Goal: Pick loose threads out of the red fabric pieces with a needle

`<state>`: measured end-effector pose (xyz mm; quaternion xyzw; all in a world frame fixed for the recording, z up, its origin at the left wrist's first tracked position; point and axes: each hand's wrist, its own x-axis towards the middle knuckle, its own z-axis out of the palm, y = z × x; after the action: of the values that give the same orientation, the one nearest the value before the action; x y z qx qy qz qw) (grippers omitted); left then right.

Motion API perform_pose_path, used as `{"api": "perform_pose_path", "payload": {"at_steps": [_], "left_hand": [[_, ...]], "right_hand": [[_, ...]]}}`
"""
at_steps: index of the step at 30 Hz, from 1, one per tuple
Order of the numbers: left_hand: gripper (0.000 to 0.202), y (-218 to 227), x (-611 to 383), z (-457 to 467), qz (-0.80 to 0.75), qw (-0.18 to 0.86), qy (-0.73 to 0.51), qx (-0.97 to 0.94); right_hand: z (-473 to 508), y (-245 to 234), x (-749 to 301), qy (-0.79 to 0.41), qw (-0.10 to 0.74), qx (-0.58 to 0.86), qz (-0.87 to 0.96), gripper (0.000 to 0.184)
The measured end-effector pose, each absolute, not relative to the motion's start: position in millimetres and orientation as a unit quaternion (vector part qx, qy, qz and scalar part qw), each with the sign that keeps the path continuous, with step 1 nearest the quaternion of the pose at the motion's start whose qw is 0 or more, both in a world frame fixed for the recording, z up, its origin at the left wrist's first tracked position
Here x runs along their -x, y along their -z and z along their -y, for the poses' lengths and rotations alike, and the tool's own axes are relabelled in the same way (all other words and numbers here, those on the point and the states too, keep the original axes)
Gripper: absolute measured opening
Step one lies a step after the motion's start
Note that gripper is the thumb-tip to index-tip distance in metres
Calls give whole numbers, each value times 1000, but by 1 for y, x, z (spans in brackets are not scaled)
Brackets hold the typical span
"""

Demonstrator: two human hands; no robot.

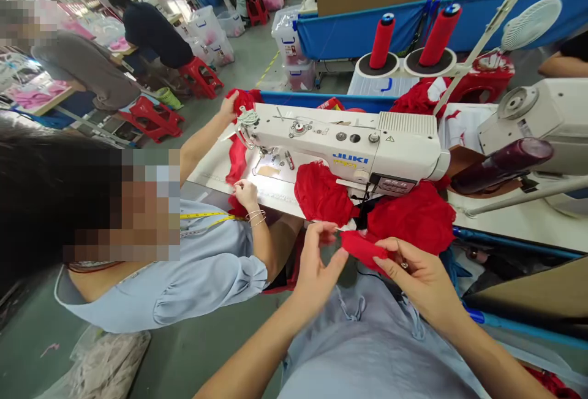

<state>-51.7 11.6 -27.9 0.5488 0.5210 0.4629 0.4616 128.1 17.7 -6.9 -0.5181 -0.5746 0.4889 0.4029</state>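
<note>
My left hand (319, 261) and my right hand (416, 273) both pinch a small red fabric piece (362, 247) held in front of my chest, just below the table edge. Two bunches of red fabric (321, 193) (413, 215) lie on the white table (505, 218) right behind it. The white Juki sewing machine (349, 141) stands on the table beyond them. A seated co-worker in a light blue top (206, 264) works at the machine's needle end, one hand (245, 193) on red cloth at the plate, the other hand (228, 108) behind the machine.
Two red thread cones (381, 40) (440, 34) stand behind the machine. A second machine (542, 117) and a dark bottle (505, 163) are at the right. Red stools (154, 117), plastic bins (294, 49) and other seated people fill the floor at the left and back.
</note>
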Motion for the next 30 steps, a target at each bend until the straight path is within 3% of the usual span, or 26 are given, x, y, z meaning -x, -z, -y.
{"api": "perform_pose_path", "payload": {"at_steps": [4, 9, 15, 23, 30], "left_hand": [[55, 16, 59, -31, -438, 545, -405, -590], [35, 15, 52, -32, -481, 551, -414, -542], [24, 23, 54, -33, -497, 550, -440, -507], [20, 26, 54, -33, -513, 541, -475, -466], [31, 27, 45, -30, -482, 650, -491, -322]], "right_hand": [[-19, 3, -133, -469, 397, 524, 590, 22], [-19, 2, -132, -462, 412, 516, 592, 23], [-20, 7, -134, -428, 434, 518, 600, 25], [-18, 7, -132, -484, 414, 517, 572, 26], [-18, 19, -122, -441, 438, 525, 581, 20]]}}
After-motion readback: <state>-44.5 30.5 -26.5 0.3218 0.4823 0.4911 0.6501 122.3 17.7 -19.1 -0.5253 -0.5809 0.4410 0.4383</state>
